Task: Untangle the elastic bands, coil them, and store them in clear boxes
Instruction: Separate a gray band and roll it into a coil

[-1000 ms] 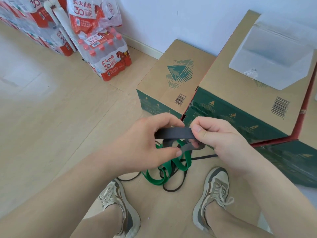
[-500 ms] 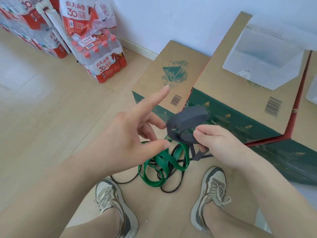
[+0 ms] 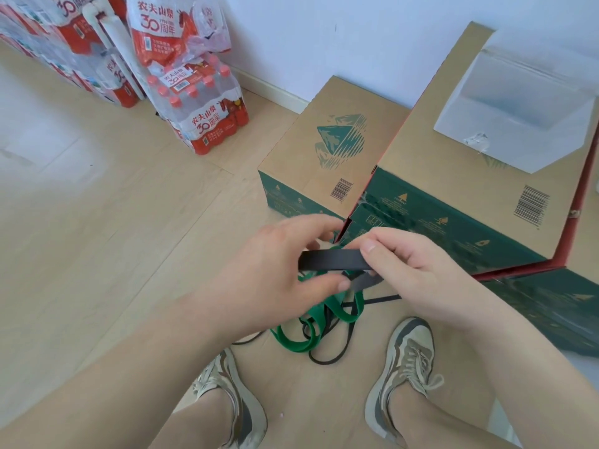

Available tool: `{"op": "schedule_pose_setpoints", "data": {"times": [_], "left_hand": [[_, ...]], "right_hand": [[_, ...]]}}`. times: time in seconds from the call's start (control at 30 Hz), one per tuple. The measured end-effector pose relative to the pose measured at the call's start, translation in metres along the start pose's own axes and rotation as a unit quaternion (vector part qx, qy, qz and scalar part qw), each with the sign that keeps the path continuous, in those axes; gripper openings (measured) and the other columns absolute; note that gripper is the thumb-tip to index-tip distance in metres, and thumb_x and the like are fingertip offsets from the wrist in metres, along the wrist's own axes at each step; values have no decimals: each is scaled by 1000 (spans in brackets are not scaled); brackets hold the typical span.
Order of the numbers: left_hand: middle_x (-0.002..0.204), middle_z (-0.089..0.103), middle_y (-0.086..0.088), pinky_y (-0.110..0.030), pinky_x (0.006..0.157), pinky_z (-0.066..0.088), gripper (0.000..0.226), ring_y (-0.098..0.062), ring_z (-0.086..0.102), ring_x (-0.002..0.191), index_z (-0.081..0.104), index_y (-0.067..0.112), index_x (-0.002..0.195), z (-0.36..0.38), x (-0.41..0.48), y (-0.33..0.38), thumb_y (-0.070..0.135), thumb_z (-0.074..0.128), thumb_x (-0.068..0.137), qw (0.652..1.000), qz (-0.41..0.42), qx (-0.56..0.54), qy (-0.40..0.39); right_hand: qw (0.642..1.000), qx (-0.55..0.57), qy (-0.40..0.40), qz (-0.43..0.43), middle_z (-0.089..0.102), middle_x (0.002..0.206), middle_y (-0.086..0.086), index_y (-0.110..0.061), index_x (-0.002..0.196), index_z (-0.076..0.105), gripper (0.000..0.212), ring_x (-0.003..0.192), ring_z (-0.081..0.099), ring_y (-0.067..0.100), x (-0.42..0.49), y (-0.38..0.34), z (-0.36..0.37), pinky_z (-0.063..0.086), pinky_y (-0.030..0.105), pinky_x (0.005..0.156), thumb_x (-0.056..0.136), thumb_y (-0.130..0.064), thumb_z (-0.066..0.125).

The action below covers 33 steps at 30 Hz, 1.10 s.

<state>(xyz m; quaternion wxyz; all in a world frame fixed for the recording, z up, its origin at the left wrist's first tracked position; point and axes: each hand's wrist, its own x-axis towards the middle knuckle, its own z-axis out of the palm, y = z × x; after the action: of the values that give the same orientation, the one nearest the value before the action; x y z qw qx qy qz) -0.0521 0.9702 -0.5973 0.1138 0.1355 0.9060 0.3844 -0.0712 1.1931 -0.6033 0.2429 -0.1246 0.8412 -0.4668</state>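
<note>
A flat dark grey elastic band [image 3: 330,260] is stretched level between my two hands, above the floor. My left hand [image 3: 278,270] grips its left end with curled fingers and thumb. My right hand [image 3: 411,273] pinches its right end between thumb and fingers, and a loose grey tail hangs below. Under my hands a wide green band [image 3: 311,322] lies tangled with a thin black band [image 3: 327,354] on the wooden floor. A clear plastic box [image 3: 515,115] stands open on the taller carton at the upper right.
Two cardboard cartons, a low one [image 3: 324,150] and a taller one [image 3: 453,176], stand against the wall ahead. Shrink-wrapped packs of bottled water [image 3: 201,102] are stacked at the upper left. My two sneakers [image 3: 405,367] stand on either side of the tangle.
My left hand, open with fingers spread half a second ago, has closed on the grey band again. The band, bunched in my right hand then, is now pulled flat between both hands.
</note>
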Motion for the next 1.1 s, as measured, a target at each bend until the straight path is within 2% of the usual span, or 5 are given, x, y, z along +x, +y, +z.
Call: {"op": "schedule_pose_setpoints", "data": {"times": [0.17,0.37,0.6,0.93,1.1], "left_hand": [[93,72,18,-11,65,42,34,3,63,77,69,35,120,-1,3,0,27,78,88,999,-4,-33,-24],[80,66,15,-20,59,45,25,-11,58,69,69,32,96,-9,2,2,14,78,81,997,-11,-78,-11],[90,74,14,-32,71,57,36,-13,69,76,74,34,114,-9,0,0,17,80,84,997,30,-70,0],[74,71,16,-7,58,44,24,0,64,67,79,29,96,-7,1,0,16,85,77,999,19,-10,47],[72,74,7,-29,57,52,15,-10,68,64,82,20,90,-7,1,5,11,81,78,994,85,-31,57]], "right_hand": [[999,46,12,11,69,92,14,-8,101,68,44,92,62,34,0,-2,-2,51,52,86,110,-39,39],[997,30,12,68,66,79,-7,-16,91,69,41,75,58,5,-2,1,-9,46,22,74,111,-34,38],[985,-83,-44,147,68,88,-3,-16,85,53,44,103,70,18,1,10,-1,54,42,88,109,-47,32],[983,-94,-30,152,54,74,-9,-18,88,59,36,66,51,6,3,17,-6,44,28,69,110,-36,38],[986,149,-55,48,77,113,-3,-27,120,68,27,107,71,26,0,3,4,57,43,97,102,-15,53]]}}
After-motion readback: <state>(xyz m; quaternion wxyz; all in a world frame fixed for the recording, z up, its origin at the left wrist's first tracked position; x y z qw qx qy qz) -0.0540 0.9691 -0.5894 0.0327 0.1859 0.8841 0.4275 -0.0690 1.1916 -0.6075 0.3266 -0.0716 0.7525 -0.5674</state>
